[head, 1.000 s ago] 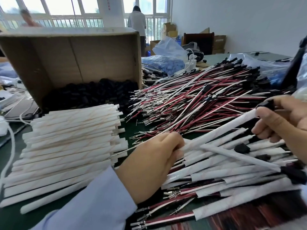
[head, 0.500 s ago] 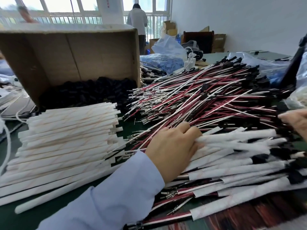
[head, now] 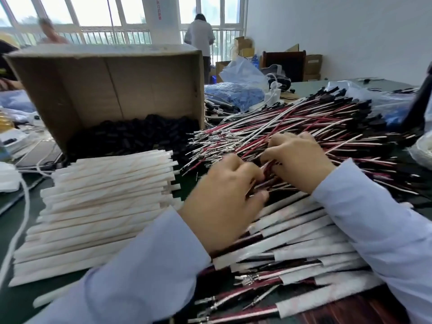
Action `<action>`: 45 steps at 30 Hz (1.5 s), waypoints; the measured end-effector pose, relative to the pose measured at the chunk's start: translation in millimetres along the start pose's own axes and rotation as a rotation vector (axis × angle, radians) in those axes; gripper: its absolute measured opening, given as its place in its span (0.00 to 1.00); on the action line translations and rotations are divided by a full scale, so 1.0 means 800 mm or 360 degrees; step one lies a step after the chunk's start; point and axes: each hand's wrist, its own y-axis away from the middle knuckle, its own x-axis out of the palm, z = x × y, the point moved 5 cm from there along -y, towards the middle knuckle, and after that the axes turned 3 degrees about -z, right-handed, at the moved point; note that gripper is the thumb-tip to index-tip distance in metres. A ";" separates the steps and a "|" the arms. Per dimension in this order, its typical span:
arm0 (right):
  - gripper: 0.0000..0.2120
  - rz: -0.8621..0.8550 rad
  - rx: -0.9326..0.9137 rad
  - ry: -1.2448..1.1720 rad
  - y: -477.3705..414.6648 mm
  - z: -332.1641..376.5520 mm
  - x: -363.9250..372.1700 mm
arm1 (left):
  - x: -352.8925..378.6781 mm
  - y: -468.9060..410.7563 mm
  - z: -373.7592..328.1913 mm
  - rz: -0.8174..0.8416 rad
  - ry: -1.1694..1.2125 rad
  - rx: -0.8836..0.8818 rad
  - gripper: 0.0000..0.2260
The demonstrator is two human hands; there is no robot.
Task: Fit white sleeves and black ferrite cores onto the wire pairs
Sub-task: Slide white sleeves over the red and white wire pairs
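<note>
Head camera: looks forward and down over a dark green table [head: 9, 305] crowded with parts.
Wire pairs [head: 304, 125]: a loose red-and-white heap on the right half of the table, with metal terminals pointing left and black ends toward the far right.
Right hand [head: 297, 162]: at the near edge of that heap, fingers curled under, thumb and fingertips pinching a few of the red wires.
Left hand [head: 224, 199]: just beside the right hand, fingers bent down into the same strands. It is motion-blurred, so it is not possible to tell whether it actually grips any.
White sleeves [head: 105, 202]: a neat stack of parallel tubes left of the hands, lying in front of the box.
Cardboard box [head: 105, 90]: tipped on its side behind the stack, its opening facing the person.
Black ferrite cores [head: 131, 136]: heaped along the box's lower inside wall.
Sleeved pairs [head: 292, 244]: rows of wires already covered in white, lying near the person under both pale blue shirt cuffs [head: 350, 206], terminals poking out at their left ends.
Background: a blue bag [head: 236, 94] sits beyond the heap, and a person [head: 198, 36] stands at the window, back turned.
</note>
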 end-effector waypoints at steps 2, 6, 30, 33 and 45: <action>0.12 -0.0127 0.0032 -0.0198 0.005 -0.014 -0.009 | -0.010 -0.011 0.043 0.0026 -0.0145 -0.0183 0.18; 0.13 -0.0256 0.0025 -0.0316 0.007 -0.019 -0.032 | 0.010 -0.013 0.066 0.0297 -0.0061 -0.0137 0.11; 0.33 0.0355 -0.0528 -0.0611 0.057 0.100 -0.044 | -0.063 0.125 0.132 0.0083 0.0046 -0.0213 0.08; 0.29 0.0366 -0.0516 -0.0586 0.052 0.112 -0.029 | -0.045 0.134 0.129 0.0184 -0.0117 -0.0141 0.08; 0.11 -0.0315 -0.0329 -0.1199 0.058 0.100 -0.039 | -0.085 0.115 0.130 -0.0055 0.0236 -0.0290 0.04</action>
